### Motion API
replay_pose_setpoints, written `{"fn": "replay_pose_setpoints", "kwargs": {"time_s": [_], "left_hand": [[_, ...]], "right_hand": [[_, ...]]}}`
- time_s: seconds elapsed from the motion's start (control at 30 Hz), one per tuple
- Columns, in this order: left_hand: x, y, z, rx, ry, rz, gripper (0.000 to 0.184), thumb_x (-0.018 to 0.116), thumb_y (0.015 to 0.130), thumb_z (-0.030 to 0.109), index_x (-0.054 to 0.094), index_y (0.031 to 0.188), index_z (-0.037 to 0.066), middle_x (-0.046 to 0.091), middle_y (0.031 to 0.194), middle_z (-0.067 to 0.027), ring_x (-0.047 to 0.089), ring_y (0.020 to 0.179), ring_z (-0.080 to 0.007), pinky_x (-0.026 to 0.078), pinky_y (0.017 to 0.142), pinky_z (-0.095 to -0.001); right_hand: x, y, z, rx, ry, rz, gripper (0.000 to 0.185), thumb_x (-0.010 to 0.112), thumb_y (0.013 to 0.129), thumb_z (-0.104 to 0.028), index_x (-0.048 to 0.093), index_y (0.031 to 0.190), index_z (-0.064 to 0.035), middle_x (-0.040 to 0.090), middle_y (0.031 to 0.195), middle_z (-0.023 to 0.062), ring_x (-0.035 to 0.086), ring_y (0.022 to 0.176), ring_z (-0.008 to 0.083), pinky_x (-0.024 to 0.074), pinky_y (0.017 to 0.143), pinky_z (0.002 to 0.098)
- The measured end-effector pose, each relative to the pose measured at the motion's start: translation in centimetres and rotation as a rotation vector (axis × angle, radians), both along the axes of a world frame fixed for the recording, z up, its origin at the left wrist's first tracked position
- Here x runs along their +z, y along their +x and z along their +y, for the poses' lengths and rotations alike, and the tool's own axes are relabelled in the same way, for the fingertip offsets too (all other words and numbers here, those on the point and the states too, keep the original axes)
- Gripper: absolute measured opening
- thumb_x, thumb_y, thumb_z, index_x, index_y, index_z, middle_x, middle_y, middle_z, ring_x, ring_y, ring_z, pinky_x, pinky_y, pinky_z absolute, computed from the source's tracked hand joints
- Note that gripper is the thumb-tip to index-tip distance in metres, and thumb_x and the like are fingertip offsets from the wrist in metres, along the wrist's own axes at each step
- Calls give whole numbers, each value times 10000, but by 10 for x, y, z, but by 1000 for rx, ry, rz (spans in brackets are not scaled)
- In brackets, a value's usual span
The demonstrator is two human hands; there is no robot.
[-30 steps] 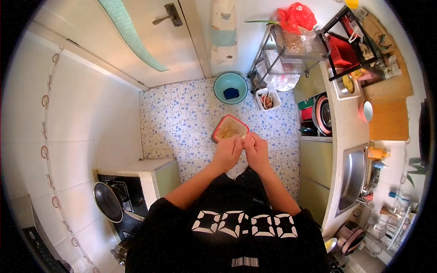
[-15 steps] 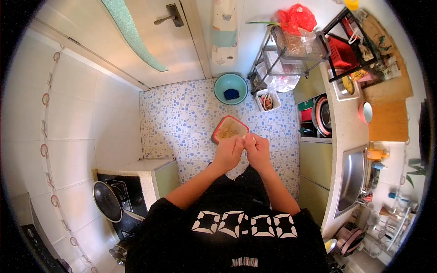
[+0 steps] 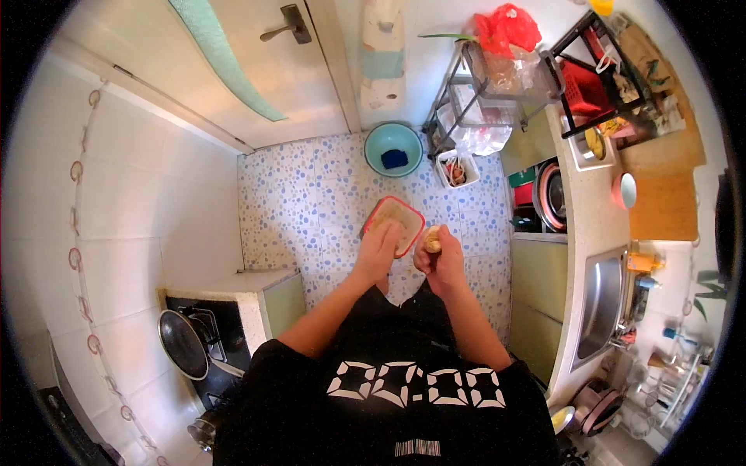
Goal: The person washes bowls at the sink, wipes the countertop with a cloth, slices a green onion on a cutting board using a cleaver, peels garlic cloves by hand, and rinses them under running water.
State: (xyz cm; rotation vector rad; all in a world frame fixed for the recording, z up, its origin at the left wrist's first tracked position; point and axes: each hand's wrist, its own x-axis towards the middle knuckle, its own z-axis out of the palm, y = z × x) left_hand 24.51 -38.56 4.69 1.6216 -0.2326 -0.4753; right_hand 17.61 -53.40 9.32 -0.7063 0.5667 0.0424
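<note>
My right hand (image 3: 440, 260) is wrapped round a pale yellowish, rounded lump (image 3: 433, 239), whose top shows beside the thumb; it looks like a garlic bulb, though it is too small to be sure. To the left, my left hand (image 3: 378, 248) reaches over the near side of a red-rimmed bin (image 3: 420, 220), fingers stretched out and pointing away from me. No object shows in that hand. Inside the bin lies light brownish matter, partly hidden by the fingers.
A turquoise basin (image 3: 371, 140) with a dark blue cloth stands beyond the bin, next to a small white basket (image 3: 444, 177) and a wire rack (image 3: 458, 101). The counter with a sink (image 3: 602, 303) runs along the right; a frying pan (image 3: 184, 342) sits on the stove at left.
My hands, close together before, have parted. The left one has moved left over the bin with its fingers straightened, and the pale lump in my right hand now shows more clearly.
</note>
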Motion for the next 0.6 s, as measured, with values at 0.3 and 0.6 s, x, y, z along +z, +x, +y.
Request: {"fn": "replay_pose_setpoints", "kwargs": {"time_s": [0.3, 0.6], "left_hand": [[-123, 5, 6, -178, 491, -118, 309, 532, 1024, 336, 658, 1111, 67, 706, 898, -213, 675, 873, -441, 526, 730, -492], [-192, 20, 7, -219, 458, 237, 360, 562, 1005, 362, 748, 1119, 75, 709, 723, -136, 707, 695, -259, 541, 680, -394]], "right_hand": [[-30, -29, -15, -30, -77, -4, 338, 483, 1084, -365, 613, 1050, -55, 588, 810, 46, 552, 643, 161, 434, 559, 289], [-63, -57, -32, -91, -157, 57, 275, 547, 1069, -282, 640, 1113, -27, 629, 914, 35, 541, 706, 122, 433, 634, 283]]}}
